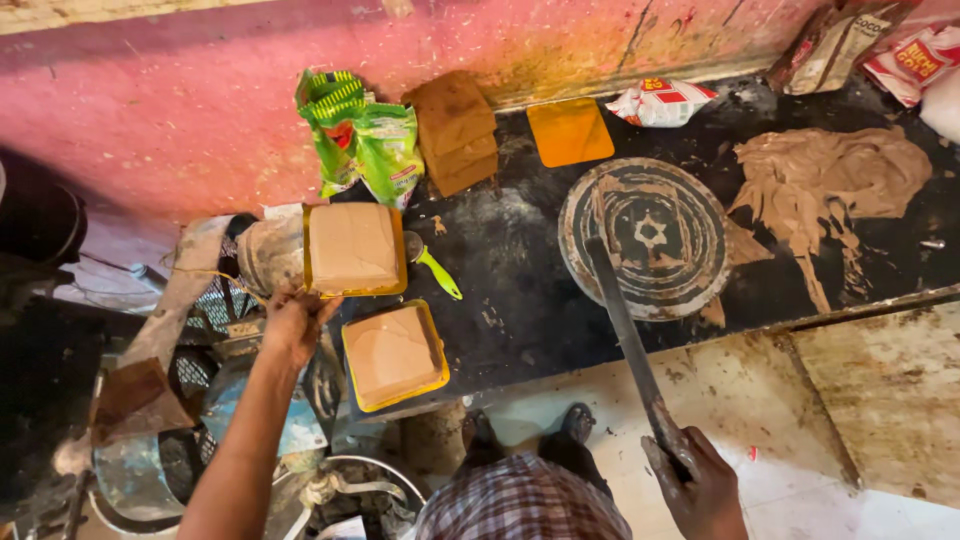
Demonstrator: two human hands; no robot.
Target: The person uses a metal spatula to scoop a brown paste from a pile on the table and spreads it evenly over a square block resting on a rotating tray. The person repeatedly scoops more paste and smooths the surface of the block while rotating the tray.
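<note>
My left hand (pixel 297 322) grips the near edge of a square yellow board (pixel 316 290) that carries a brown frosted square cake (pixel 352 246), held over cluttered gear at the counter's left end. A second frosted square cake on a yellow board (pixel 394 355) sits just right of that hand, at the black counter's front edge. My right hand (pixel 697 485) is closed on the handle of a long flat spatula (pixel 625 335). Its blade reaches up over a round turntable (pixel 645 236) smeared with brown frosting.
A stack of bare brown cake layers (pixel 455 132) stands by the pink wall, with green packets (pixel 360 135) to its left and an orange square board (pixel 569 131) to its right. Brown frosting (pixel 830 178) is spread on the black counter (pixel 520 290). A green-handled tool (pixel 436 272) lies between the cakes.
</note>
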